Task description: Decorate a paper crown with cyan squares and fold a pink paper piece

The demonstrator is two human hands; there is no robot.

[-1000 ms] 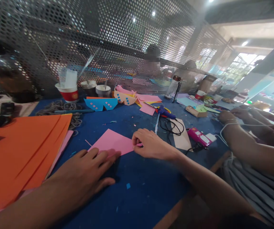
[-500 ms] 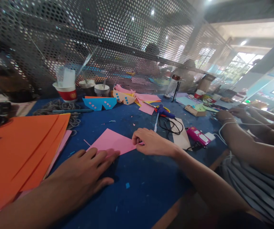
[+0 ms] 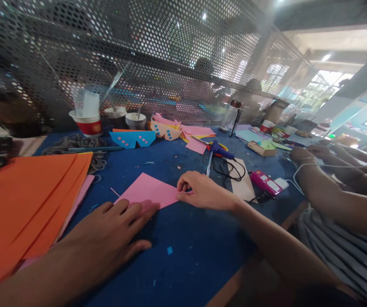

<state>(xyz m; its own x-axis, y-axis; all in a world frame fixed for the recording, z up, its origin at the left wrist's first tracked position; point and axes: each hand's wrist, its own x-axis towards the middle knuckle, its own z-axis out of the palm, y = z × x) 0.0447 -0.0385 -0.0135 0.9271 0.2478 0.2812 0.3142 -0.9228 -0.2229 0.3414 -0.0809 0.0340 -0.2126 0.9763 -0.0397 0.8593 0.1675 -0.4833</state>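
A pink sheet of paper (image 3: 148, 189) lies on the blue tabletop, with a narrow pink sliver at its left corner. My left hand (image 3: 122, 226) rests palm down on the sheet's near edge, fingers stretched flat and thumb apart. At the right corner, my right hand (image 3: 196, 189) is closed in a pinch on the pink paper. Part of the near edge is hidden under my left fingers. Left of my left hand is a stack of orange sheets (image 3: 36, 196), with pink paper showing beneath.
Scissors and a blue glue gun (image 3: 222, 150) with a black cable lie beyond my right hand, near a magenta device (image 3: 266, 184). Blue cut-paper shapes (image 3: 132, 138), paper cups (image 3: 87, 123) and a bottle (image 3: 231, 115) line the mesh screen. A neighbour's arm (image 3: 327, 187) is at right.
My right fingertips have shifted slightly on the paper's right corner, the thumb now lying along it. My left hand stays nearly still, and the view moves a little.
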